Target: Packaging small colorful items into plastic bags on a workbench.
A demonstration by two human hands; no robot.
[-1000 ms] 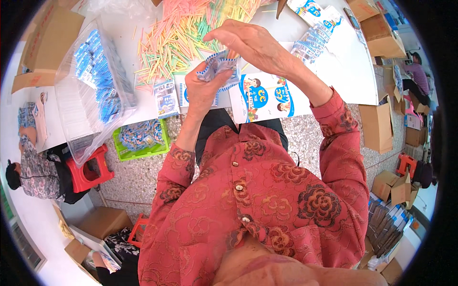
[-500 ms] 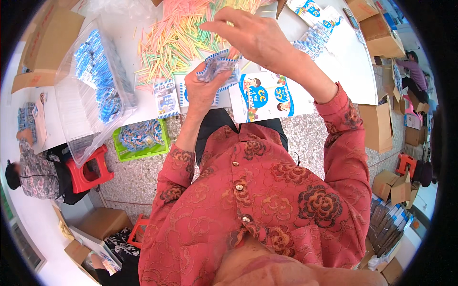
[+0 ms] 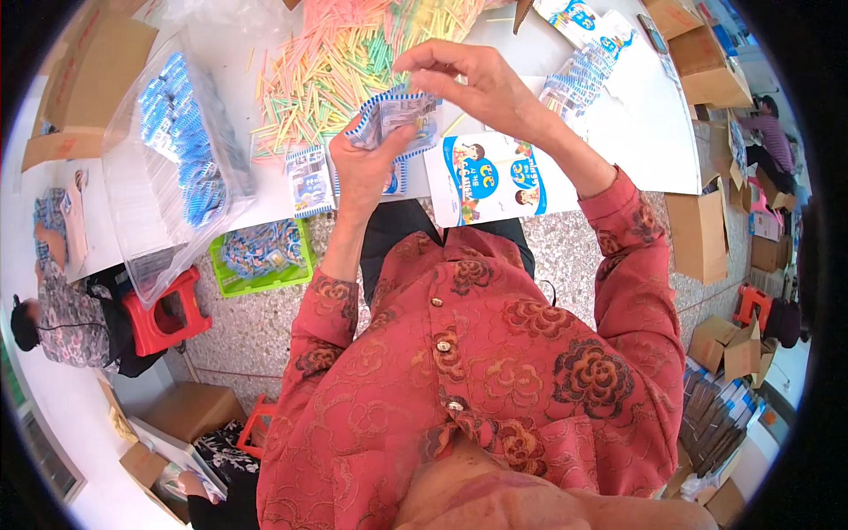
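My left hand (image 3: 364, 168) grips a small clear packet (image 3: 413, 119) with blue-and-white striped edges, its mouth facing up. Just above that mouth is my right hand (image 3: 495, 93), its fingers curled toward the thumb; whatever may be between the fingertips is too small to make out. Behind both hands lies a loose heap of thin sticks (image 3: 309, 84) in pink, yellow and green. On the table edge by my left wrist rests a flat striped packet (image 3: 309, 181). A white printed sheet (image 3: 499, 181) with blue patches lies below my right hand.
A clear plastic bin (image 3: 132, 221) of blue-striped packets stands at left, and a green basket (image 3: 305, 265) of packets sits below the table edge. More packets (image 3: 579, 79) lie at the far right. Cartons (image 3: 698, 230), red stools (image 3: 172, 314) and other people (image 3: 71, 318) surround the table.
My right hand has come down and slightly right, its fingers now close to the packet's mouth. The packet has tilted and shifted slightly left in my left hand.
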